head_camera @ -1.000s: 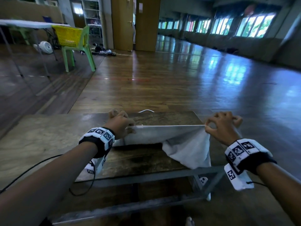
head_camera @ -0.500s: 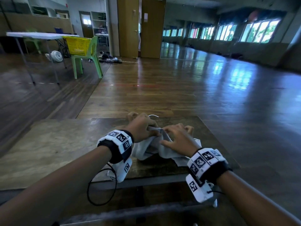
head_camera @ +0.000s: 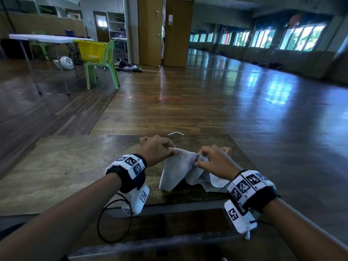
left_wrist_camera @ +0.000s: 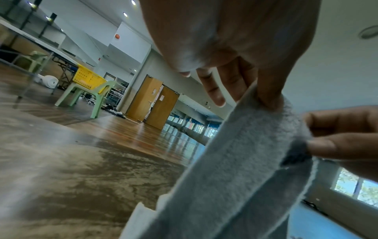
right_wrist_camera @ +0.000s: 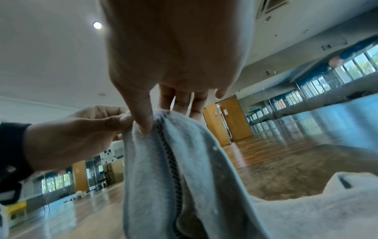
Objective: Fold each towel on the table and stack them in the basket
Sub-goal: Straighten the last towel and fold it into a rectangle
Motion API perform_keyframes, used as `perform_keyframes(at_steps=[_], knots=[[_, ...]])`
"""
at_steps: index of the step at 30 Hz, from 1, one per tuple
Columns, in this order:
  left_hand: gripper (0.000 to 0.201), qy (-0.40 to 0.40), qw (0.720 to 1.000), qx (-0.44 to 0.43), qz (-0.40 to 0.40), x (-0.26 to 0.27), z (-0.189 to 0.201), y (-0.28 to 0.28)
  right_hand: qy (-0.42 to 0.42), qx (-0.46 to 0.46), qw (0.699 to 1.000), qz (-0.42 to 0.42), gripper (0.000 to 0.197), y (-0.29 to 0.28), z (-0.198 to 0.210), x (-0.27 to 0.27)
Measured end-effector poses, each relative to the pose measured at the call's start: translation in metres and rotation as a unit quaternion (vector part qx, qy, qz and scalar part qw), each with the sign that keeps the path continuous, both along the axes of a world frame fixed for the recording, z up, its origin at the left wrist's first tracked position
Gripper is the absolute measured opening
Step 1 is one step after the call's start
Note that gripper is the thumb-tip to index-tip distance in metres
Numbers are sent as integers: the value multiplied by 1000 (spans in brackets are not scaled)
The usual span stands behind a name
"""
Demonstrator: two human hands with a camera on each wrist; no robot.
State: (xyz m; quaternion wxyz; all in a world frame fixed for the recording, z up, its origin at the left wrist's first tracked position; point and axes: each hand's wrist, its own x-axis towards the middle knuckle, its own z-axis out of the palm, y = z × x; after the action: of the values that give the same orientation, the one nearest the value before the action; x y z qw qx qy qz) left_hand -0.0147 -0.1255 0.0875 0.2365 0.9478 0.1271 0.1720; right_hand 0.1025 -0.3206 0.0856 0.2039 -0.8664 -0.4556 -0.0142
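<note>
Mid-fold: left hand (head_camera: 156, 149) and right hand (head_camera: 212, 161) pinch towel (head_camera: 178, 172) edge above desk (head_camera: 56, 166); next, lay flat, crease.

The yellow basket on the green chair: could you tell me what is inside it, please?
The yellow basket shows only its perforated wall; the inside is hidden, so any towels there cannot be seen.

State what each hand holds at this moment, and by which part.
Both hold the one grey towel by its raised top edge: the left hand pinches the left end, the right hand pinches beside the dark stitched band.
</note>
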Motion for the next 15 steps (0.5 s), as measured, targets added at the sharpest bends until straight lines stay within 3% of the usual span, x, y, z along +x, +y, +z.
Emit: perform_keyframes(at_steps=[6, 11, 15], knots=[[18, -48, 998, -30, -12, 7, 3, -26, 105, 50, 993, 25, 12, 8, 5, -7], [52, -11, 996, -94, 1, 6, -35, -27, 124, 90, 988, 3, 9, -6, 23, -1], [25, -21, 990, -138, -1, 4, -44, -36, 103, 26, 994, 4, 10, -21, 30, 6]])
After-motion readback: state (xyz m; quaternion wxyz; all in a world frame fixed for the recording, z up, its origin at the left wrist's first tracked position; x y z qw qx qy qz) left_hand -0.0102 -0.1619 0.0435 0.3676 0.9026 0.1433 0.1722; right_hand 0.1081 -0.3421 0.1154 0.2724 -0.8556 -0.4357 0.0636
